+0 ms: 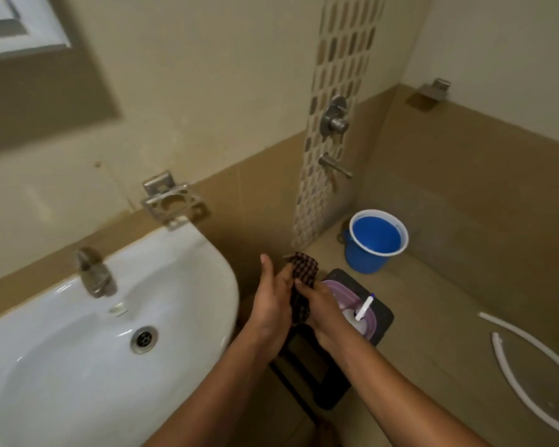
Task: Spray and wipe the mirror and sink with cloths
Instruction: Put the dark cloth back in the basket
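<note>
— Checked cloth [300, 287], dark red and black, is bunched between both hands. The left hand [271, 304] lies flat against its near side, fingers mostly straight and pointing up and away; the right hand [323, 306] has its fingers curled round the lower half, pinching it.

— Which way does the cloth run?

— Its long axis is roughly upright as I stand here, top corner sticking out above the fingertips, tail hanging between the wrists.

— And the sink?

— The white sink [207, 253] is to the left of the hands, its rounded rim just beside the left wrist. So the left hand is the nearer one. The basin stretches long from that rim away to the left, with the tap [94, 274] on the wall side and the drain [143, 339] in the middle.

— The sprayer?

— Just under the right hand: a spray bottle [362, 312] lies in a purple tub [349, 301] on a dark stool [381, 314], nozzle pointing up and right, away from the sink.

— The mirror?

— Only a corner of a framed panel [23, 24] up on the wall, far left; I can't tell if that's it.

— Anything else?

— A blue bucket [376, 240] beyond, below the wall taps [334, 124], and a white hose [530, 375] on the floor.

— Next, I'd guess, the cloth swings left into the basin.
</note>
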Available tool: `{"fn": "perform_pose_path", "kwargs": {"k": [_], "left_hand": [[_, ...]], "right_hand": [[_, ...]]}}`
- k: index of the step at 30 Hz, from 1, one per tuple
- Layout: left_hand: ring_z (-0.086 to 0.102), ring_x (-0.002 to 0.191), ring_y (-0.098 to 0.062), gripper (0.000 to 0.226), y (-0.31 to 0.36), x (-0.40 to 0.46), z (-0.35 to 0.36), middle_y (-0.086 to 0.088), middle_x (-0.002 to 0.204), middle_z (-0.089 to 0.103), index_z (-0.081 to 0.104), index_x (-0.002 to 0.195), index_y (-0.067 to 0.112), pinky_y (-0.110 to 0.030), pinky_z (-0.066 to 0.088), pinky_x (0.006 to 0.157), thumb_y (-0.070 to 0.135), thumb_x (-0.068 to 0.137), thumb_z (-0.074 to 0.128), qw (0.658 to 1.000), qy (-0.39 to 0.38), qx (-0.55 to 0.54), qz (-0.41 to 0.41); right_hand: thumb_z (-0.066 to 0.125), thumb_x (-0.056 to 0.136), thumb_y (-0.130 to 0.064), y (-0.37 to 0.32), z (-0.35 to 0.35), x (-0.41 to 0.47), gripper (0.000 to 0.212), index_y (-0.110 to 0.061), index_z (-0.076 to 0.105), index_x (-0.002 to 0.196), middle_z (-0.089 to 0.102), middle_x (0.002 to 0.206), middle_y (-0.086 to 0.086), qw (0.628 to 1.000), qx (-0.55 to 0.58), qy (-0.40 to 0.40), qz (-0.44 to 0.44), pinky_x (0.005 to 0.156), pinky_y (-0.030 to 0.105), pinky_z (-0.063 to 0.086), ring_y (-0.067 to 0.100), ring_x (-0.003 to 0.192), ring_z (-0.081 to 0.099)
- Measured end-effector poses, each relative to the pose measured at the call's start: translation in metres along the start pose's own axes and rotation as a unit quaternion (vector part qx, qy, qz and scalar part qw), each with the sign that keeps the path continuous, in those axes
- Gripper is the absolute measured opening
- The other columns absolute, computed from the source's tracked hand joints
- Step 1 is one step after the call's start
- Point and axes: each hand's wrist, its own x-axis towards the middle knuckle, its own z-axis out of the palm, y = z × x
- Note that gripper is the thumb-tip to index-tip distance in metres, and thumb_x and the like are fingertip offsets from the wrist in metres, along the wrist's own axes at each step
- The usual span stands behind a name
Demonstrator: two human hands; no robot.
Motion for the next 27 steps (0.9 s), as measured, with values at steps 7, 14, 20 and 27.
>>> {"fn": "perform_pose_path", "kwargs": {"k": [7, 14, 20, 27], "left_hand": [[0.070, 0.080, -0.012, 0.014, -0.012, 0.064, 0.044, 0.001, 0.085, 0.075, 0.072, 0.093, 0.016, -0.016, 0.054, 0.066, 0.018, 0.097, 0.059, 0.974, 0.120, 0.164, 0.101], [0.062, 0.090, -0.019, 0.009, -0.025, 0.154, 0.072, -0.008, 0.095, 0.066, 0.065, 0.098, 0.009, -0.034, 0.050, 0.080, 0.013, 0.098, 0.057, 0.953, 0.085, 0.288, 0.051], [0.051, 0.072, -0.018, 0.028, -0.033, 0.196, 0.085, -0.010, 0.074, 0.054, 0.056, 0.073, 0.006, -0.027, 0.042, 0.063, 0.014, 0.100, 0.052, 0.931, 0.041, 0.363, 0.006], [0.065, 0.059, -0.017, 0.020, -0.047, 0.202, 0.082, -0.003, 0.072, 0.066, 0.064, 0.085, 0.009, -0.019, 0.049, 0.045, 0.024, 0.098, 0.058, 0.961, 0.065, 0.250, -0.099]], "right_hand": [[0.058, 0.098, -0.022, -0.021, -0.092, 0.046, 0.029, -0.009, 0.060, 0.124, 0.071, 0.116, 0.014, 0.995, 0.080, 0.028, 0.048, 0.099, 0.054, 0.051, 0.033, 0.109, 0.067], [0.061, 0.095, -0.018, -0.017, -0.140, 0.065, 0.033, -0.009, 0.062, 0.127, 0.071, 0.119, 0.012, 0.996, 0.061, -0.017, 0.060, 0.105, 0.051, 0.047, 0.031, 0.113, 0.065], [0.061, 0.093, -0.014, -0.016, -0.158, 0.070, 0.028, -0.010, 0.065, 0.120, 0.072, 0.118, 0.013, 0.990, 0.117, -0.022, 0.072, 0.103, 0.050, 0.048, 0.033, 0.114, 0.065], [0.060, 0.096, -0.009, -0.029, -0.161, 0.076, 0.021, -0.006, 0.066, 0.115, 0.078, 0.097, 0.009, 0.978, 0.187, 0.076, 0.060, 0.059, 0.031, 0.060, 0.024, 0.084, 0.076]]}}
